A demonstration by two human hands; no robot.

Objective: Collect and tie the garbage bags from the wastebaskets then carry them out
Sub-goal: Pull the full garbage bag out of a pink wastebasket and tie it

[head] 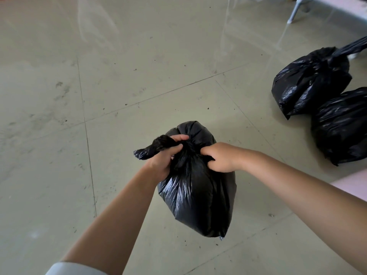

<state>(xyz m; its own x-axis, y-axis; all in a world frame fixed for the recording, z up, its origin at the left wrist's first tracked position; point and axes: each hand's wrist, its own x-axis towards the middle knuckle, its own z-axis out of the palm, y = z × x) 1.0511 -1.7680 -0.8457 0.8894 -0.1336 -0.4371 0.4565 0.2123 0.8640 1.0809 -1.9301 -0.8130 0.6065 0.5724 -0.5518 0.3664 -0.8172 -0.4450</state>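
Note:
A full black garbage bag stands on the tiled floor in the lower middle of the view. Its top is gathered into a neck with a twisted tail sticking out to the left. My left hand grips that twisted tail right at the neck. My right hand pinches the gathered plastic on the other side of the neck, fingertips buried in the folds. Two more black garbage bags lie at the right: one with its tied end pointing to the upper right, another just in front of it.
Grey-green floor tiles spread out to the left and ahead. A white metal furniture leg stands at the top right. A pale pink surface juts in at the right edge, close to my right forearm.

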